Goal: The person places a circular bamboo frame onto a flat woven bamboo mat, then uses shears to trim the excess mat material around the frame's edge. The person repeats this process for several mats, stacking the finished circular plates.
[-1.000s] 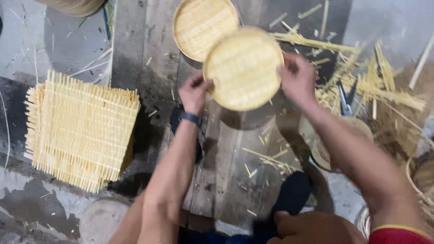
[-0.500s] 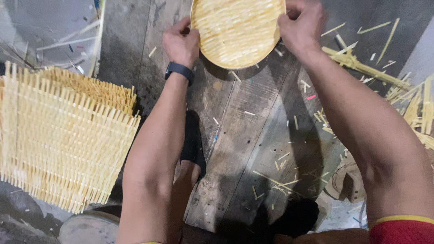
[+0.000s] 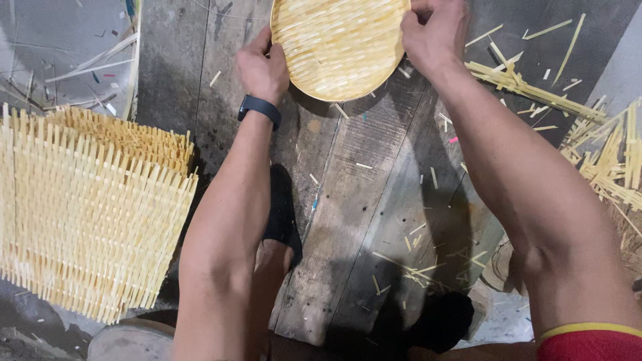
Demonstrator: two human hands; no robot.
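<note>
Round woven bamboo tray [image 3: 338, 47] sits at top centre of view, over the dark plank worktop [image 3: 361, 220], top edge cut off by frame. All places below rel. to tray.

Surroundings: stack of square woven bamboo mats [image 3: 87, 214] well below-left, on the floor beside the planks. Loose bamboo strips [image 3: 528, 90] just right of tray, more piled further right. Short offcuts [image 3: 408, 267] scattered on planks below tray. Dark shoe [image 3: 281, 214] below tray, between the forearms. Nothing between hands and tray.

Left hand [image 3: 264, 67]: at tray's left rim, grip pinching the rim, thumb on edge; black wristband [image 3: 259, 110] just below. Forearm runs straight down from it.

Right hand [image 3: 438, 33]: at tray's upper-right rim, grip closed on rim, fingers curled over. Forearm angles down-right; red sleeve w/ yellow trim [image 3: 588, 341] far below-right.

No labels or packaging visible.
</note>
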